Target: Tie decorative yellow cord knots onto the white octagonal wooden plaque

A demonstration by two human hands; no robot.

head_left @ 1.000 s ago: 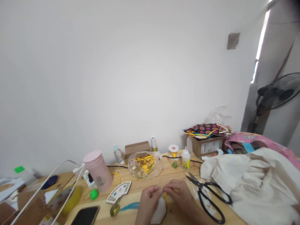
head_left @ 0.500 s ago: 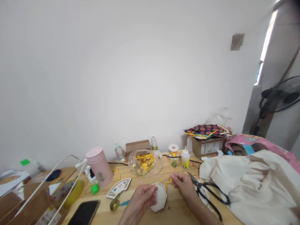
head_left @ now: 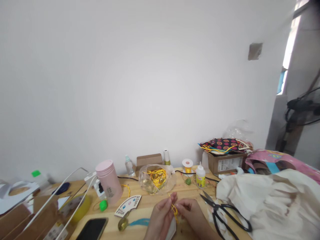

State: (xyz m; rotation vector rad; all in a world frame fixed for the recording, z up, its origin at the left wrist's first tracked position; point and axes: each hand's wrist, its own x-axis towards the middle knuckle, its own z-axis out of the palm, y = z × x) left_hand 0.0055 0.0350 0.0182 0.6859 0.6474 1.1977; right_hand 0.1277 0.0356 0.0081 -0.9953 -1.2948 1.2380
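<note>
My left hand point(head_left: 160, 217) and my right hand point(head_left: 188, 212) meet low over the wooden table point(head_left: 147, 204), fingers pinched together. Both pinch a thin yellow cord point(head_left: 174, 209) that loops between them. A white octagonal piece point(head_left: 172, 232) shows just below the hands, mostly hidden behind them. Behind the hands lies a clear plastic bag of yellow cord point(head_left: 156, 177). Black scissors point(head_left: 225, 213) lie just right of my right hand.
A pink tumbler point(head_left: 109, 181), a fan-shaped card point(head_left: 128, 205), a phone point(head_left: 92, 229) and a green cap point(head_left: 102, 205) sit at left. A glue bottle point(head_left: 200, 176), a cord spool point(head_left: 187, 165), a cardboard box point(head_left: 225, 161) and white cloth point(head_left: 270, 200) are at right.
My hands were apart with the cord stretched over the white octagonal piece; they have come together again, lifting the cord in a small loop. The view has tilted up slightly.
</note>
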